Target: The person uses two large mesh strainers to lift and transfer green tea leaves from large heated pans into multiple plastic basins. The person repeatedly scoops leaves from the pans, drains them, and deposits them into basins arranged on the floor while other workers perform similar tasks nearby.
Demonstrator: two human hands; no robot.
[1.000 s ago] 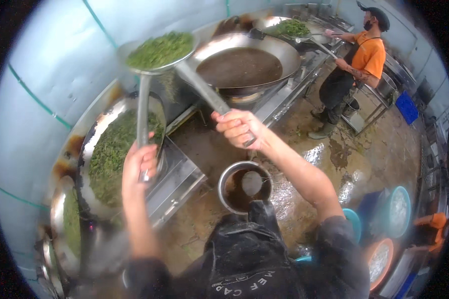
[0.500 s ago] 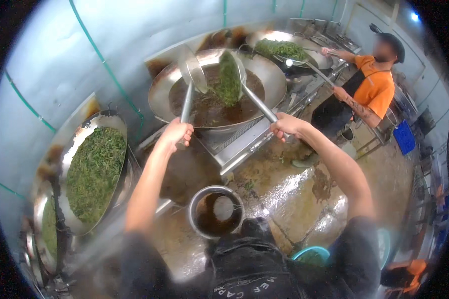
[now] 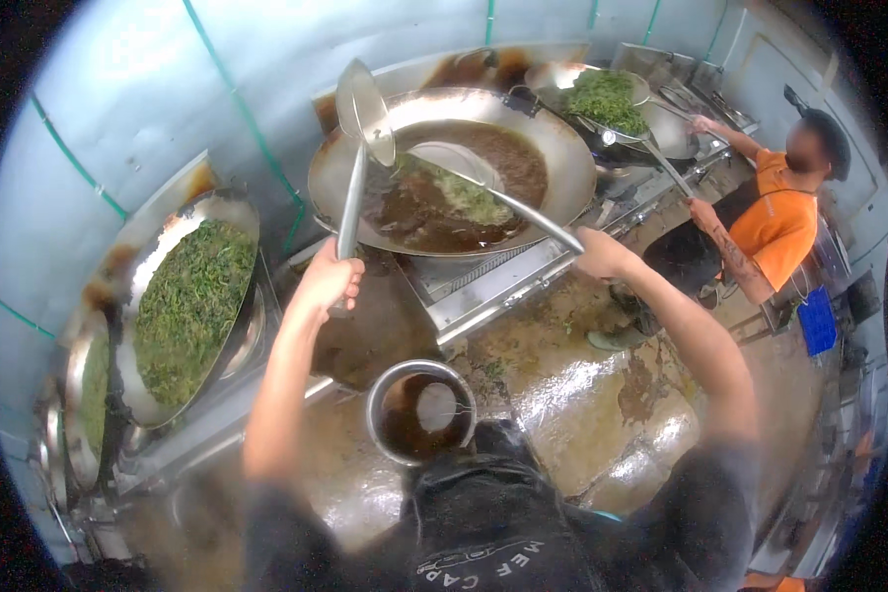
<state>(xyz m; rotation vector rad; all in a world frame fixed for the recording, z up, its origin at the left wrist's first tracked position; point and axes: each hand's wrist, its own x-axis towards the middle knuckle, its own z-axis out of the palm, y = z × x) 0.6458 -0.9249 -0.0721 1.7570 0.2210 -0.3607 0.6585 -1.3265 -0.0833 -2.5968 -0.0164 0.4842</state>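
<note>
My left hand point(image 3: 328, 279) is closed round the handle of one strainer ladle point(image 3: 365, 109), whose round head is raised above the left rim of a big wok point(image 3: 567, 178). My right hand point(image 3: 604, 255) grips a second strainer ladle point(image 3: 538, 219). Its head is tipped low into the dark brown liquid point(image 3: 405, 217) that fills the wok's middle. A mass of fine chopped greens point(image 3: 474, 202) lies in the liquid at that head. How many greens are still in the mesh I cannot tell.
Another wok of greens point(image 3: 192, 316) stands at the left. A steel pot of brown liquid point(image 3: 421, 365) is just before me on the wet floor point(image 3: 572, 395). At the right, a co-worker in orange point(image 3: 775, 227) works a strainer of greens point(image 3: 607, 104) over a far wok.
My left strainer has risen out to the wok's rim. The right one has tipped from upright, full of greens, down into the liquid. The co-worker still holds their strainer.
</note>
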